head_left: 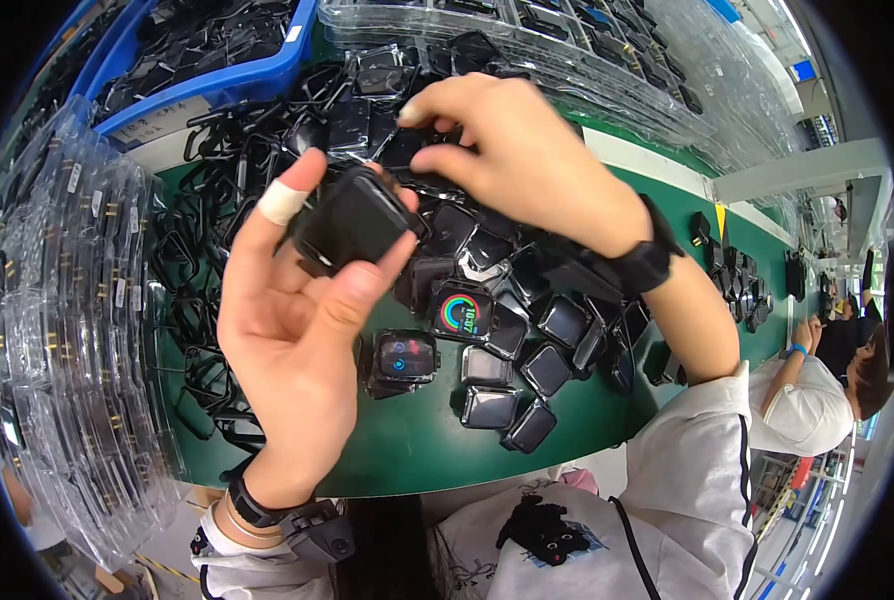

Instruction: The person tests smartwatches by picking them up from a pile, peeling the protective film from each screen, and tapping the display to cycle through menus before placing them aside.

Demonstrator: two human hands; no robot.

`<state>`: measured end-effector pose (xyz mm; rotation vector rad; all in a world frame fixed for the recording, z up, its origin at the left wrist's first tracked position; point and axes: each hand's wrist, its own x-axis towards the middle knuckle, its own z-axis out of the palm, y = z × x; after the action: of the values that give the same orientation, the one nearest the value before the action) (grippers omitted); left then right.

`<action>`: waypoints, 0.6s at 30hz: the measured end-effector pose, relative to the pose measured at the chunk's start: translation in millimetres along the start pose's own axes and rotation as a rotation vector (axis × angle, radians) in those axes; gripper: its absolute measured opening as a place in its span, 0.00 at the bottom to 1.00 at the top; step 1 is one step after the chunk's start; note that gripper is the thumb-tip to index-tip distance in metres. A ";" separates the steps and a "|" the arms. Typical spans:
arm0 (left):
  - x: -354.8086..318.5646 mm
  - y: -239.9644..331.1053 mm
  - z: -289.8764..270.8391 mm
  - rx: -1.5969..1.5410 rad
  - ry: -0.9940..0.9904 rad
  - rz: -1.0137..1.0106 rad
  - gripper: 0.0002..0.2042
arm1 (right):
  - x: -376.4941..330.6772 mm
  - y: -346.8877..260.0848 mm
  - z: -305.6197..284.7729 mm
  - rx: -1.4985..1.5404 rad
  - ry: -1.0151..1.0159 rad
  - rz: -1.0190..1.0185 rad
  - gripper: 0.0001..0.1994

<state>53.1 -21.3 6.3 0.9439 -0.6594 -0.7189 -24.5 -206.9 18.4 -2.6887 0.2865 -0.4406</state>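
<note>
My left hand [292,340], with white tape around one fingertip, is closed on a black square watch case [355,220] above the green table. My right hand [517,150] reaches over the far part of the pile. Its thumb and forefinger are apart, and I see nothing held between them; the other fingers are partly curled from sight. Beneath and around both hands lies a heap of dark square watch cases [545,370]. One lit watch [462,312] shows a coloured arc, and another watch [405,357] with small lit marks sits nearer me.
Black frames [207,370] are heaped along the left side. A blue bin [292,62] full of black parts stands far left. Stacked clear trays [62,330] rise at the left edge, with more trays [737,95] at the back. Another person [802,405] sits at the right.
</note>
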 end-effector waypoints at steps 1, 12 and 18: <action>1.6 -1.4 -3.5 -0.001 0.007 -0.016 0.26 | 1.5 3.3 10.2 -0.108 0.089 -0.135 0.16; -6.9 2.8 1.5 -0.166 0.032 -0.077 0.24 | -64.6 -61.0 -43.4 0.221 0.103 -0.039 0.21; -21.0 6.5 -0.6 -0.337 -0.282 -0.064 0.30 | -87.3 -78.7 -49.7 0.375 0.148 -0.105 0.14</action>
<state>42.7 -2.0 7.9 0.5600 -0.7278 -0.9966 -112.2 -131.0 71.5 -2.3154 0.0915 -0.6561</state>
